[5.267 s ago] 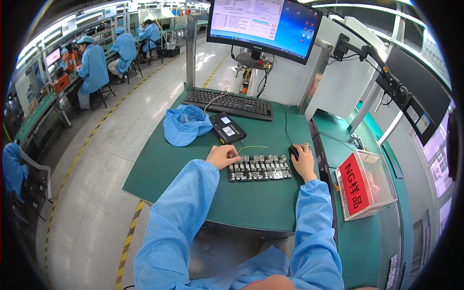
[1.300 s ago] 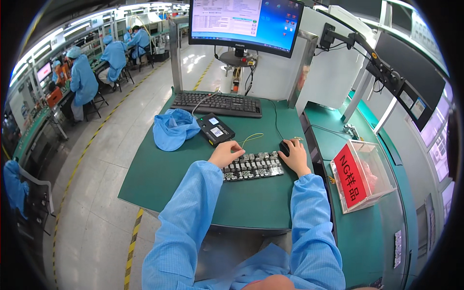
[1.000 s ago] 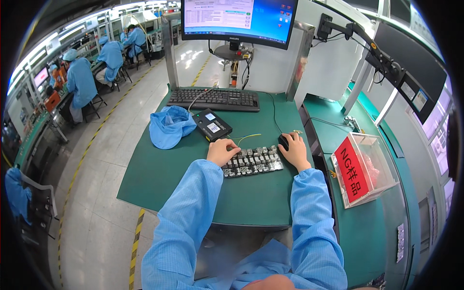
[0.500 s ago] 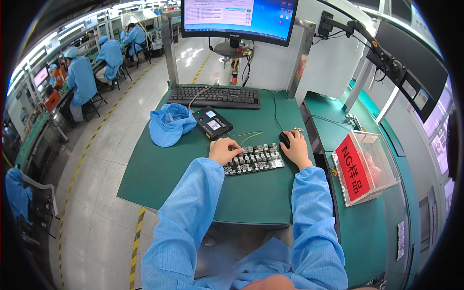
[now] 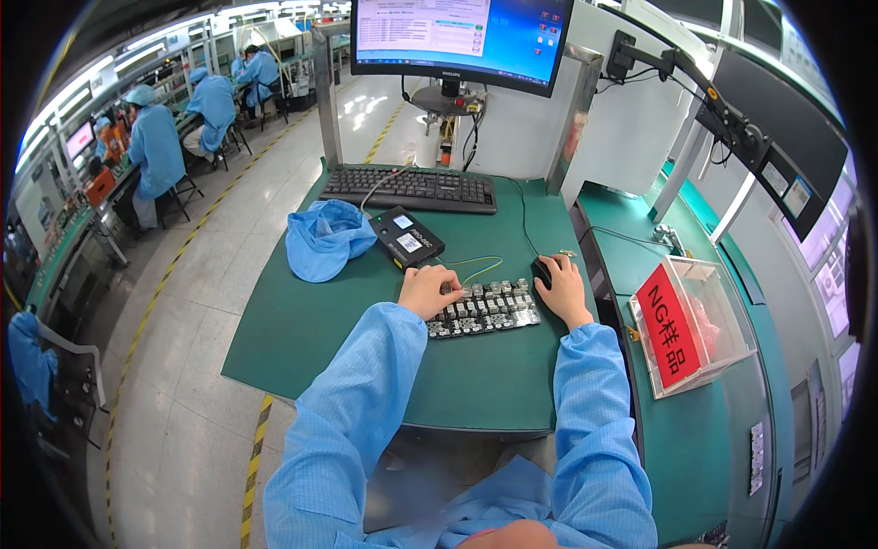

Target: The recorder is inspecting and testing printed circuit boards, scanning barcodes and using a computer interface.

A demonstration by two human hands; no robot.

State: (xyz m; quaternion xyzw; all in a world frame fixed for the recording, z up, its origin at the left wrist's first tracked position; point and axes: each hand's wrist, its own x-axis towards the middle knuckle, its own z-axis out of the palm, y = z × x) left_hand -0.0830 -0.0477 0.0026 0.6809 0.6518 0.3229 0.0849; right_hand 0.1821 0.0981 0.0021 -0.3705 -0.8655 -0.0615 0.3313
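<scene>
Our left hand (image 5: 428, 291) rests on the left end of the board (image 5: 485, 308), fingers curled down loosely onto its top; it presses rather than grips, and nothing is clasped in it. Our right hand (image 5: 565, 291) lies cupped over a black mouse (image 5: 541, 272), palm down, fingers draped across it so only the mouse's left edge shows.

The board lies flat on the green mat (image 5: 311, 320), between our two hands and touching both. It is a long, narrow strip, dark underneath, packed with rows of small grey and silver blocks that stand up from it in a regular grid. Its near edge shows pale tabs. A thin yellow-green wire (image 5: 476, 265) curves from its upper side toward a black box (image 5: 407, 238) with two small white labels, which sits tilted just beyond our left hand.

Beside the box lies a crumpled blue cap (image 5: 322, 238). Farther back stand a black keyboard (image 5: 409, 188) and a lit monitor (image 5: 457, 37). To our right, on a lower green shelf, sits a clear plastic bin (image 5: 709, 320) with a red sign on its front. Far left, people in blue coats (image 5: 155, 146) sit at another bench.
</scene>
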